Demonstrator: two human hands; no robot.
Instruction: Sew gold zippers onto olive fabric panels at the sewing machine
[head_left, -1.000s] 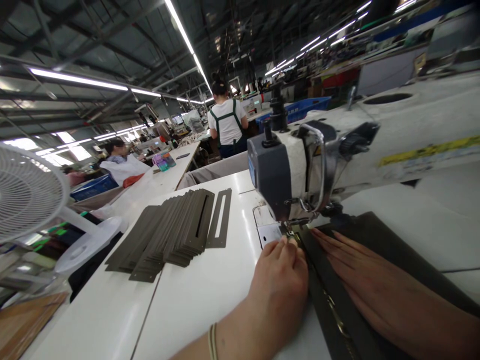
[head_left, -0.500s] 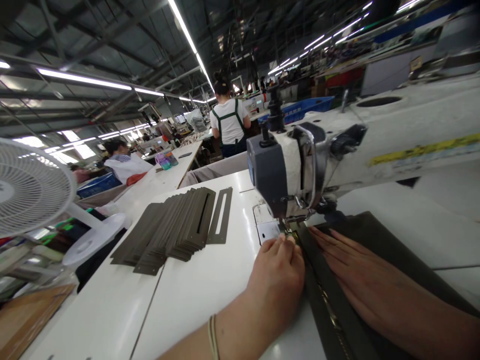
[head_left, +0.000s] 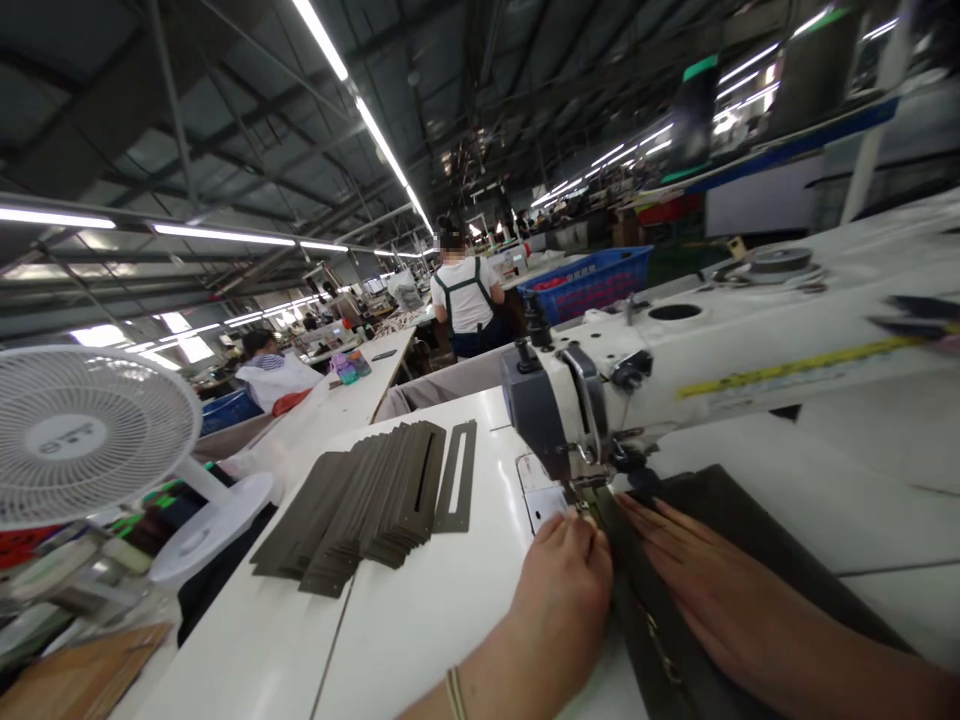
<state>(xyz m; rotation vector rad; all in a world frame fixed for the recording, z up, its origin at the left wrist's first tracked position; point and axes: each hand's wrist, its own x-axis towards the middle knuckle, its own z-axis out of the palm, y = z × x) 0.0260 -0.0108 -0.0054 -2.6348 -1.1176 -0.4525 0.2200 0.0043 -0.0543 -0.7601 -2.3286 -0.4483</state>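
Observation:
A dark olive panel (head_left: 720, 510) with a gold-toothed zipper (head_left: 654, 635) along it lies under the head of a white sewing machine (head_left: 551, 400). Close to the presser foot, the fingers of my left hand (head_left: 566, 590) are bent and closed on the zipper edge of the panel; their tips are partly hidden. My right hand (head_left: 701, 570) lies flat on the panel just right of the zipper, fingers stretched forward. Left of the machine, a fanned stack of olive slotted pieces (head_left: 360, 500) rests on the white table (head_left: 420, 620), with one single slotted piece (head_left: 466, 485) beside it.
A white fan (head_left: 97, 440) stands at the left. Scissors (head_left: 911, 318) lie on the machine arm at the right. Beyond the table are a blue crate (head_left: 592, 280), a person with their back turned (head_left: 465, 295), and another person at the left (head_left: 270, 370).
The view has tilted up and turned slightly left, so the bench items sit lower and further right. Both hands keep nearly the same places on the panel. Scissors have come into view.

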